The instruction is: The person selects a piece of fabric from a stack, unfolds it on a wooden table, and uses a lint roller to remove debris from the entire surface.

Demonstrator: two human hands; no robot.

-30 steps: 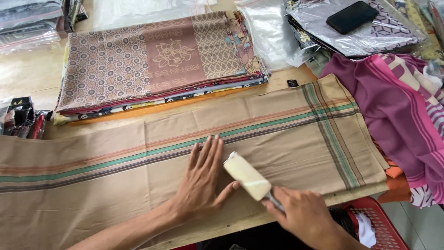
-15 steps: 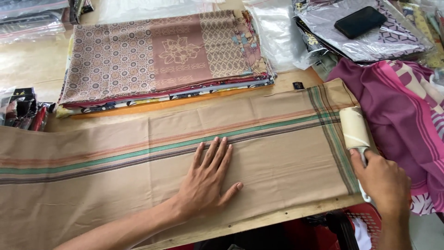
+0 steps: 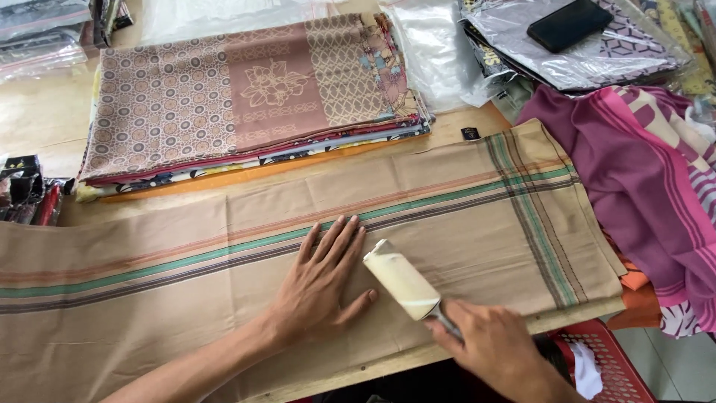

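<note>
A long tan cloth (image 3: pixel 462 216) with green, brown and orange stripes lies flat across the wooden table (image 3: pixel 37 127). My left hand (image 3: pixel 324 283) presses flat on the cloth near its middle, fingers spread. My right hand (image 3: pixel 492 347) grips the handle of a cream lint roller (image 3: pixel 401 279), whose roll rests on the cloth just right of my left hand.
A stack of folded patterned fabrics (image 3: pixel 246 97) lies behind the cloth. Purple and pink cloth (image 3: pixel 641 194) is heaped at the right. Plastic-wrapped packs with a black phone (image 3: pixel 568 24) sit at the back right. A red perforated basket (image 3: pixel 604 358) stands below the table edge.
The lint roller was near the cloth's right end half a second ago; it is now back beside my left hand. The left hand has stayed pressed in place.
</note>
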